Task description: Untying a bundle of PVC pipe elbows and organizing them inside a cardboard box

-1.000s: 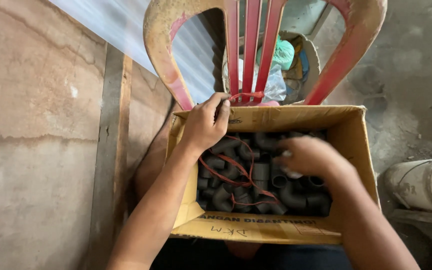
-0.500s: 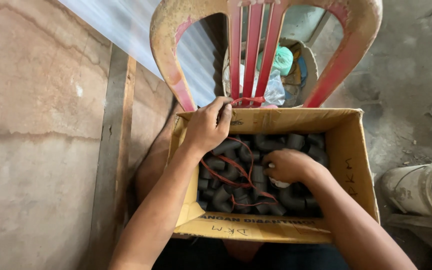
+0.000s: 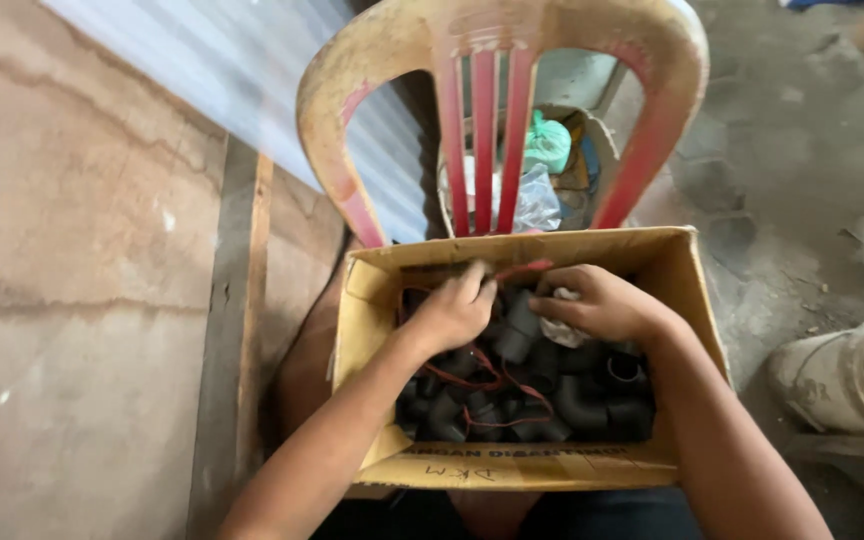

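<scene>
An open cardboard box (image 3: 362, 330) rests on a worn red plastic chair (image 3: 492, 60) and holds several dark grey pipe elbow fittings (image 3: 582, 400) tied with red string (image 3: 497, 385). My left hand (image 3: 452, 310) reaches into the box near its far wall, its fingers closed around the red string and touching a fitting. To its right, my right hand (image 3: 602, 300) is closed on a crumpled whitish wad (image 3: 557, 325), just above the fittings.
A bucket (image 3: 552, 160) stuffed with plastic bags stands behind the chair back. A pale wide pipe section (image 3: 842, 375) lies on the rough ground at the right. A concrete wall (image 3: 82, 250) and a wooden batten (image 3: 227, 330) run along the left.
My left hand left the box's far rim and dropped inside onto the string and fittings. My right hand moved up toward the far wall, closer to the left hand. The view tilted.
</scene>
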